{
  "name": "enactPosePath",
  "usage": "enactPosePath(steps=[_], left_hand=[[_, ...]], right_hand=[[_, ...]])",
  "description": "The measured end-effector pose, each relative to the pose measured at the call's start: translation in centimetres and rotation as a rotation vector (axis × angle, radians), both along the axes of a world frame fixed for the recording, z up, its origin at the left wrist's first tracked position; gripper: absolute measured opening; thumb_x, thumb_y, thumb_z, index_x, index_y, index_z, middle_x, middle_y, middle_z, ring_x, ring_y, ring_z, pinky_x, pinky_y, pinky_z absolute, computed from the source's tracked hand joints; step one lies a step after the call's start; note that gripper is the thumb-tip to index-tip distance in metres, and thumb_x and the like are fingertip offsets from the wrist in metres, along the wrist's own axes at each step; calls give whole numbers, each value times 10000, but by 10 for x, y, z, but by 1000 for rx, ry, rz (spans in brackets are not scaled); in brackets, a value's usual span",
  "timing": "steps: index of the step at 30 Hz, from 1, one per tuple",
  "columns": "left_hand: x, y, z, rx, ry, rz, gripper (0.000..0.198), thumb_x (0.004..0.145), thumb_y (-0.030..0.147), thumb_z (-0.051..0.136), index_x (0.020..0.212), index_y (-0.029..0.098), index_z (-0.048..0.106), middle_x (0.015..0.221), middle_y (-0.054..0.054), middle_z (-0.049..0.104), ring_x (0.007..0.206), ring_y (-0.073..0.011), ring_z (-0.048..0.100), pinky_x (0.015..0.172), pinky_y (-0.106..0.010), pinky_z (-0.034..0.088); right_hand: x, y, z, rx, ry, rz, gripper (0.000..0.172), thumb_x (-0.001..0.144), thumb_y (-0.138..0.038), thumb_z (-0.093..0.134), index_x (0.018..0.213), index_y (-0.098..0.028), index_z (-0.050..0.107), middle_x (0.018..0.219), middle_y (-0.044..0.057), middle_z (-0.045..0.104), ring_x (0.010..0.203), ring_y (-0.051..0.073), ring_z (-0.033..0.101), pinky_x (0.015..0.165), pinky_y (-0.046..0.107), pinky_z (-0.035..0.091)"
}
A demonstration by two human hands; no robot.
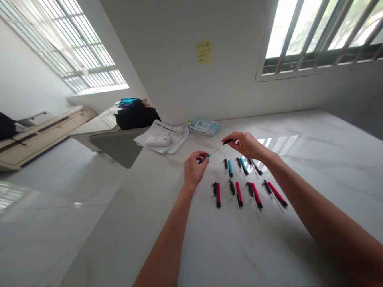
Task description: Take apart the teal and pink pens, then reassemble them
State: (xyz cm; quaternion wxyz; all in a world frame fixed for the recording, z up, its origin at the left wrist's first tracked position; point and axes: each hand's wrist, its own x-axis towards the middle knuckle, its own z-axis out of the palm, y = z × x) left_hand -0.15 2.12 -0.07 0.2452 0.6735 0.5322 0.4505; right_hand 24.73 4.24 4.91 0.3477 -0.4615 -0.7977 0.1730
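My left hand [194,167] is closed in a pinch on a blue pen body [206,158] with a thin refill sticking out toward the right. My right hand [243,144] is closed on a small black pen cap [228,141], held just past the refill's tip. Both hands hover above the white marble table [314,171]. Below them lie two rows of taken-apart pens: several red pen bodies [238,194] with black caps and refills in the near row, and blue pen bodies [230,168] in the far row.
A blue pack of wipes [204,126] lies by the wall. Left of it are papers with a white device [158,141] on top and a black bag [136,115]. A yellow sticky note [204,52] is on the wall. The table's edge runs along the left.
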Motion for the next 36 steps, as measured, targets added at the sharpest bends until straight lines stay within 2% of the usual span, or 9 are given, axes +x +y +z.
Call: enactPosePath(steps=[5,19,25,32,36], left_hand=[[0,0,0,-18,5,0,129,810,254,715,925,241,771,928,-36,758,831,-198,667,822,-320,498],[2,-1,1,-17,0,-9,116,798,242,721,903,244,770,924,-36,758,821,-197,658,804,-315,484],[1,0,0,-27,-4,-10,124,788,239,727,902,249,775,924,-34,756,812,-199,656,790,-313,489],[7,-3,-1,26,29,-91,134,825,261,700,941,245,766,957,-35,759,856,-196,669,841,-317,501],[16,-8,2,63,66,-165,148,828,263,692,960,239,756,979,-40,761,885,-204,669,874,-326,502]], right_hand=[[0,-4,4,-74,23,-2,239,884,-166,633,1060,-230,781,954,40,785,810,184,689,794,316,522],[2,-3,1,-69,-12,26,188,883,-200,649,1010,-241,782,934,26,790,842,188,707,792,309,521],[-5,-6,1,-90,15,65,201,864,-188,669,1015,-243,790,934,29,795,861,191,708,843,319,528],[-11,-7,-1,-106,8,117,164,840,-184,708,979,-233,780,921,28,796,846,183,719,791,288,514],[-12,-17,-4,-107,30,117,138,824,-188,731,951,-220,776,896,20,794,819,174,717,749,264,495]])
